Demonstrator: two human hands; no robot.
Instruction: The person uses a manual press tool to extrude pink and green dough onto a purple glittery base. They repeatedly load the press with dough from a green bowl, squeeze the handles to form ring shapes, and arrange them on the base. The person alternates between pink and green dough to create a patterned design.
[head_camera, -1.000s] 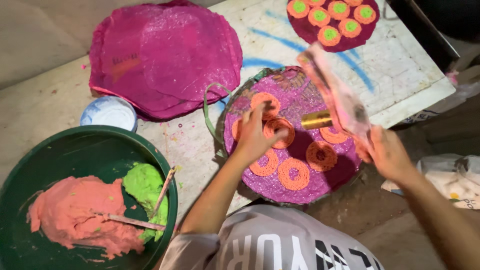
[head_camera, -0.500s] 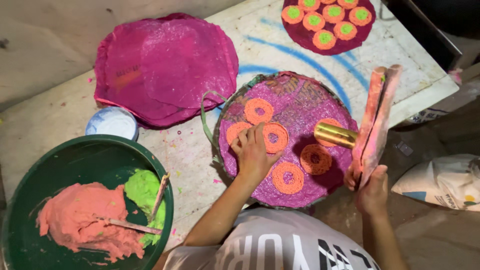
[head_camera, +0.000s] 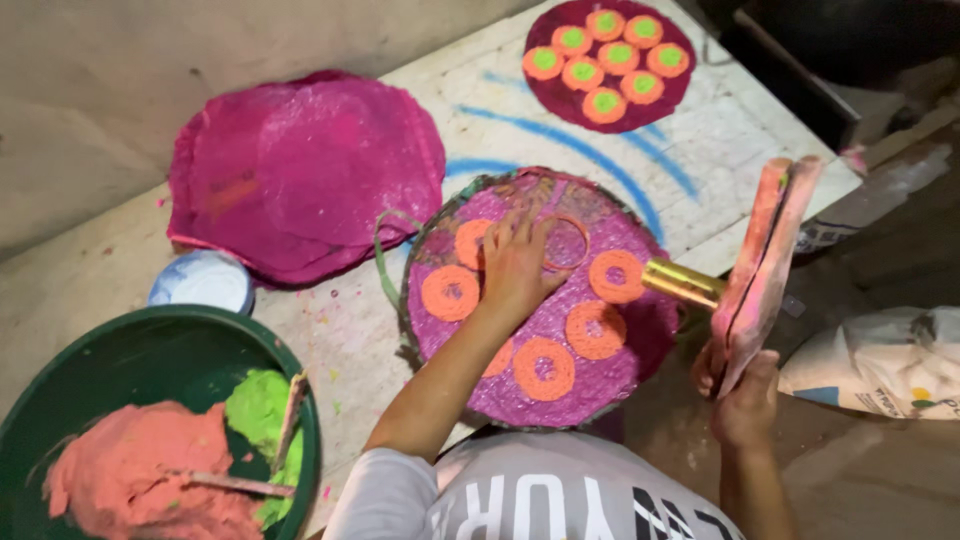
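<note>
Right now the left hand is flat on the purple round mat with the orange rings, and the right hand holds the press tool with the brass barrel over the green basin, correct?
Not quite. In the head view the right hand holds the press tool at the right edge of the purple round mat, not over the green basin, which sits far to the left. The left hand does lie flat on the mat among the orange rings.

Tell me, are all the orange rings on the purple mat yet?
Not quite. The far mat looks finished: seven rings with green middles. On the near mat, five thick orange rings lie; the left hand presses one thin ring. The right hand holds the press tool. No green middles there yet.
</note>
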